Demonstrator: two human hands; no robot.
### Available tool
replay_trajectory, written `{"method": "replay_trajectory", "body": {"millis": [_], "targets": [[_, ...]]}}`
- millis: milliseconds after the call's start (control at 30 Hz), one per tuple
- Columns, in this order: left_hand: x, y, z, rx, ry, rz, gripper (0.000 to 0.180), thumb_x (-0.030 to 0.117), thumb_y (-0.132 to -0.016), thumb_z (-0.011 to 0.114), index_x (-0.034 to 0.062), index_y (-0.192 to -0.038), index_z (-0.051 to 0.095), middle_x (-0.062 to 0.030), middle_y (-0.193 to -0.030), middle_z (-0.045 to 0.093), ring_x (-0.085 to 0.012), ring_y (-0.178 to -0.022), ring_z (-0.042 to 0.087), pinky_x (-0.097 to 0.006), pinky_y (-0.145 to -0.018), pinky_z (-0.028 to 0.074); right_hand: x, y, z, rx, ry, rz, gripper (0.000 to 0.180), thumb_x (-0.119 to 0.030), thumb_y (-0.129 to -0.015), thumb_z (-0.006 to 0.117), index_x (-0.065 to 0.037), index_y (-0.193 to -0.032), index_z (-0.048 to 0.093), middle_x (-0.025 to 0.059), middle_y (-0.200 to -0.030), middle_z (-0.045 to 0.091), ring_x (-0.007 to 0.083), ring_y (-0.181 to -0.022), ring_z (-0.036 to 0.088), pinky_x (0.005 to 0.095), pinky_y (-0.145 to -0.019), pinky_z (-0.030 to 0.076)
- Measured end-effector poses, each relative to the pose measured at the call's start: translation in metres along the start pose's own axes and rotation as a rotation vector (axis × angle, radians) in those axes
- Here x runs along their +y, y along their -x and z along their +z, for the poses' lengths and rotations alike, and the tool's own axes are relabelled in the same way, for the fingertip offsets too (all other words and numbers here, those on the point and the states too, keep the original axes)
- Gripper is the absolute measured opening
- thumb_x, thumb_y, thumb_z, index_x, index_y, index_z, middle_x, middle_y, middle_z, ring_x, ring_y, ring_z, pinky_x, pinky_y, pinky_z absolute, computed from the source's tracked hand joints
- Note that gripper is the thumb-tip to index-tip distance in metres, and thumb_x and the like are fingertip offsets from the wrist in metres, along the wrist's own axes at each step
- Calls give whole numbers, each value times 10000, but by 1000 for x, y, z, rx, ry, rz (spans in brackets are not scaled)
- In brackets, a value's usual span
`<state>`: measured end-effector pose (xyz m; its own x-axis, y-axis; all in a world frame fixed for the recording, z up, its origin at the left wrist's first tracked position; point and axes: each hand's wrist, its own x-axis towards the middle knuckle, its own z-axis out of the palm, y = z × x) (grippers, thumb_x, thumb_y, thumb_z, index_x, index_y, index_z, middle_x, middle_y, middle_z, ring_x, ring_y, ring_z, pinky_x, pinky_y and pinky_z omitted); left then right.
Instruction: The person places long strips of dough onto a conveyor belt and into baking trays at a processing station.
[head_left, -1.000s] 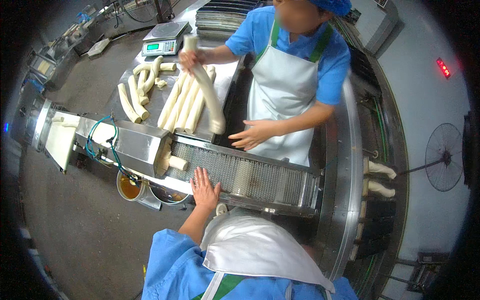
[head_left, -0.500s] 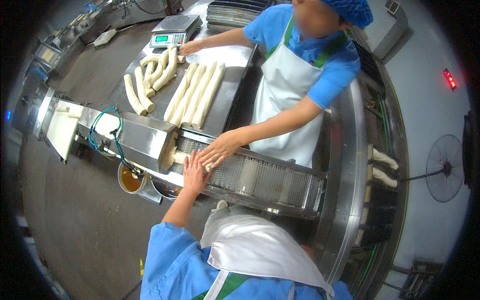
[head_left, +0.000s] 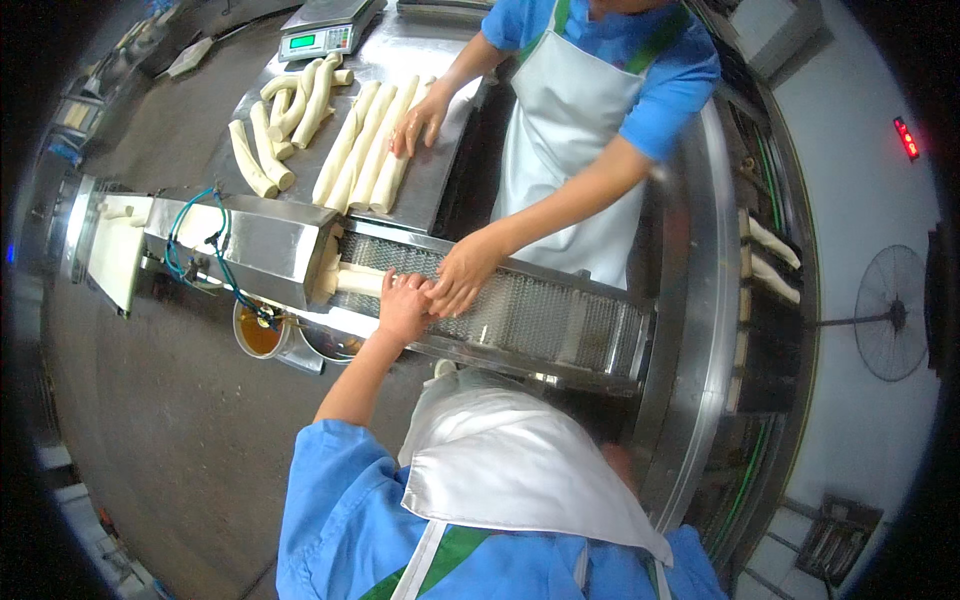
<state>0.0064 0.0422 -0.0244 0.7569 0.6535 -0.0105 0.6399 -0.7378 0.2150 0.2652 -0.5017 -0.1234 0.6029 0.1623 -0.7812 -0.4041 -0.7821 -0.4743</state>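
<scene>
A pale dough rope (head_left: 362, 281) comes out of the steel hood (head_left: 270, 250) onto a mesh conveyor (head_left: 540, 312). My left hand (head_left: 404, 308) is closed over its front end, fingers curled down. Right against it lies a co-worker's hand (head_left: 468, 274), which covers part of the rope's end. With the other hand (head_left: 420, 125) the co-worker touches a row of long dough ropes (head_left: 365, 150) on the steel table (head_left: 440, 190). My right hand does not show; only a blurred bit of skin appears beside my apron.
Shorter curved dough pieces (head_left: 270, 160) lie at the table's left, near a scale (head_left: 318, 40). Blue hoses (head_left: 215, 240) loop over the hood. A bucket of amber liquid (head_left: 260, 332) hangs below. A steel rail (head_left: 690, 400) runs along the conveyor's right end.
My left hand and the dough rope's end have moved right along the conveyor, my fingers now curled. The co-worker's near hand moved along too; the other came from beside the scale to the dough row.
</scene>
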Motion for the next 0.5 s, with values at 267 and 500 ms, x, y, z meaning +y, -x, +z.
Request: {"method": "replay_trajectory", "body": {"millis": [267,500], "targets": [[31,-8,-8,195,278,94,498,109,-639,774,111,-1095,573,-116,-1048,571,-333,-1050,522,-463,-966,360,-39,38,9,79,11,-57,281,-103,-852,602,-49,-1124,645,92,-960,663,188,-752,616,330,-632,511],[24,7,-8,463,307,-228,653,91,-686,772,56,-1268,478,-169,-1246,506,-354,-1197,452,-482,-1037,334,73,-40,-5,63,361,-340,230,-128,-840,619,-40,-1042,683,105,-909,676,220,-781,640,366,-691,524]]}}
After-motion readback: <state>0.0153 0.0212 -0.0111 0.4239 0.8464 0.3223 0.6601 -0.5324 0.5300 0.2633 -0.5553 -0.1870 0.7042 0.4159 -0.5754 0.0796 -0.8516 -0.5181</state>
